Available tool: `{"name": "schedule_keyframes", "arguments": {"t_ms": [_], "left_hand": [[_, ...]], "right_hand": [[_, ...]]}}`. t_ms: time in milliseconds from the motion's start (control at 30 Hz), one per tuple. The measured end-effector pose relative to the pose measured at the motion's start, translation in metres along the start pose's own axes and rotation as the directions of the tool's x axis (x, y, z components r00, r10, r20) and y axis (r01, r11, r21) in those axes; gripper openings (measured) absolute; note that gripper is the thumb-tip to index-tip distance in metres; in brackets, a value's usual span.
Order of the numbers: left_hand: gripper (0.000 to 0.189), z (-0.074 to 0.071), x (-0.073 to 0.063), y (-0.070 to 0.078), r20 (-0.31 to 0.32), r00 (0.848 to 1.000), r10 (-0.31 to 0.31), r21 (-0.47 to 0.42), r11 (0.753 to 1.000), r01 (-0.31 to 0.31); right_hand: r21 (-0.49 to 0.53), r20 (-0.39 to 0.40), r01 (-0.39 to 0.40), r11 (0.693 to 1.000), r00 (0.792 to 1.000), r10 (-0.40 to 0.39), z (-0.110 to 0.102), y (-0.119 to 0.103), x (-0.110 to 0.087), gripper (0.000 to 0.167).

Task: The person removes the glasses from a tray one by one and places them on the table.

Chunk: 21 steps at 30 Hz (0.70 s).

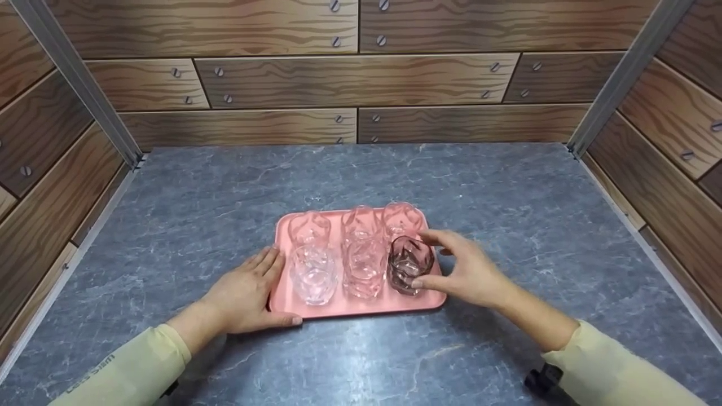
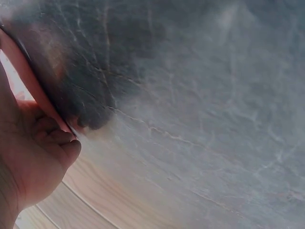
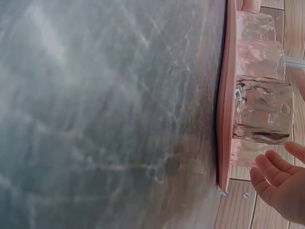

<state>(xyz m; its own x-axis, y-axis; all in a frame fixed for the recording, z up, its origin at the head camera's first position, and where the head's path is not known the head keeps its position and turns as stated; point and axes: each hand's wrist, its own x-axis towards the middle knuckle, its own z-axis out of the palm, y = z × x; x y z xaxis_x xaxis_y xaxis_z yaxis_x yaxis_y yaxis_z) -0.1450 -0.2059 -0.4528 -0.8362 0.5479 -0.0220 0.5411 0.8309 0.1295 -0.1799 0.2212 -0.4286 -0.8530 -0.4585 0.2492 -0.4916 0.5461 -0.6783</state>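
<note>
A pink tray [image 1: 361,311] lies on the table with several faceted clear glasses [image 1: 315,276] standing on it in two rows. At its front right corner stands a dark tinted glass [image 1: 410,265], upright on the tray. My left hand [image 1: 242,296] holds the tray's front left corner, fingers along the left rim and thumb at the front edge. My right hand [image 1: 471,268] is around the dark glass, thumb at its front and index finger by its back rim. In the right wrist view, the fingers [image 3: 271,174] are spread beside the dark glass, and contact is unclear.
A grey marbled tabletop [image 1: 197,225] surrounds the tray. Wood-patterned panels [image 1: 355,82] enclose the table at the back and both sides, with metal posts [image 1: 626,73] at the rear corners.
</note>
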Motion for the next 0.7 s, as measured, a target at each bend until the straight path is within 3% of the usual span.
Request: {"name": "schedule_keyframes", "arguments": {"t_ms": [267,700], "left_hand": [[0.128,0.001,0.000,-0.001,-0.026,1.000,0.010,0.003,1.000,-0.010],[0.129,0.001,0.001,-0.001,-0.002,1.000,-0.006,-0.005,1.000,0.006]], "right_hand": [[-0.012,0.007,-0.017,1.000,1.000,0.017,0.005,0.001,0.003,0.092],[-0.008,0.019,-0.088,0.996,0.996,0.088,0.013,0.002,0.006,0.091]]}}
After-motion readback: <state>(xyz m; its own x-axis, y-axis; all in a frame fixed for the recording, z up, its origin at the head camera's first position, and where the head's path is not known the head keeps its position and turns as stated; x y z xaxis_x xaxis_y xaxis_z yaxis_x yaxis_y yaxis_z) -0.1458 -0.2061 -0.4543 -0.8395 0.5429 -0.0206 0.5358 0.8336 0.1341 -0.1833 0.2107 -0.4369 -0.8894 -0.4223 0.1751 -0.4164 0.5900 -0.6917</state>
